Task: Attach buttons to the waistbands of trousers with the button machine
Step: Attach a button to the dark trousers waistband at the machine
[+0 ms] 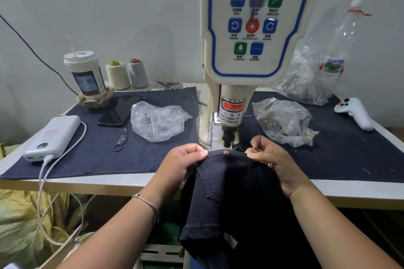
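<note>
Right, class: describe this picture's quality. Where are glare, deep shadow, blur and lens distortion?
Head view: wide-angle lens bows the table edge and the button machine; glare glints on the clear plastic bags; the dark trousers lose detail in shadow below the waistband; the machine's top display is blurred; a small red light spot shows at the waistband eyelet; both hands are sharp.

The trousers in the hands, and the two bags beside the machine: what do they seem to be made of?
The trousers look like dark navy woven cotton twill or denim, matte, with visible seam stitching; the exact fibre cannot be told. The left bag and right bag look like thin clear plastic film, glossy and crumpled, with small metal parts showing through. Both hands pinch the waistband.
</note>
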Demonstrator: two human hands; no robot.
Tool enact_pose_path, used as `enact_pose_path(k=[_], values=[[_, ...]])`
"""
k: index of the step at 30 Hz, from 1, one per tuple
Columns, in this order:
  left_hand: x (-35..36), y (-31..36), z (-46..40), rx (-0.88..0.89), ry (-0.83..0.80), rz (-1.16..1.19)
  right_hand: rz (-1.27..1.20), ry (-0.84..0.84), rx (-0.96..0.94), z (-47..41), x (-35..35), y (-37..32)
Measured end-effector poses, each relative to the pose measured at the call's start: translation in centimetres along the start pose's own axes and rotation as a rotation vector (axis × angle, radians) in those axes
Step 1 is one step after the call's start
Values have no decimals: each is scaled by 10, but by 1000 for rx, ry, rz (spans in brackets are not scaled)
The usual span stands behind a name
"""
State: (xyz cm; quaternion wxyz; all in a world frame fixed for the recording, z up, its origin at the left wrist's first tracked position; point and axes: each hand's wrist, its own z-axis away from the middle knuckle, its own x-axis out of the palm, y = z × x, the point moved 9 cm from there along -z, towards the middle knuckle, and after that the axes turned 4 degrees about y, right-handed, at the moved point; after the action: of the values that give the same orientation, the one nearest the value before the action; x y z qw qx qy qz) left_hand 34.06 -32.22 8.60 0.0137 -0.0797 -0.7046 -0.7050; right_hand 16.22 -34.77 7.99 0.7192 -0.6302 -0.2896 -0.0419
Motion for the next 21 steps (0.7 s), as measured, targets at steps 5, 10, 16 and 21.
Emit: enact_pose_path(k=[5,10,16,21], values=[[-1,-3,0,1,-5,3,19,9,-19,1,0,-1],[-1,-4,0,0,-26,19,24,21,1,-2,-3,1],[1,0,3,-9,-50,4,51,47,-2,3,2,-3],[5,15,19,8,-132,-66,213,5,-61,28,24,-22]])
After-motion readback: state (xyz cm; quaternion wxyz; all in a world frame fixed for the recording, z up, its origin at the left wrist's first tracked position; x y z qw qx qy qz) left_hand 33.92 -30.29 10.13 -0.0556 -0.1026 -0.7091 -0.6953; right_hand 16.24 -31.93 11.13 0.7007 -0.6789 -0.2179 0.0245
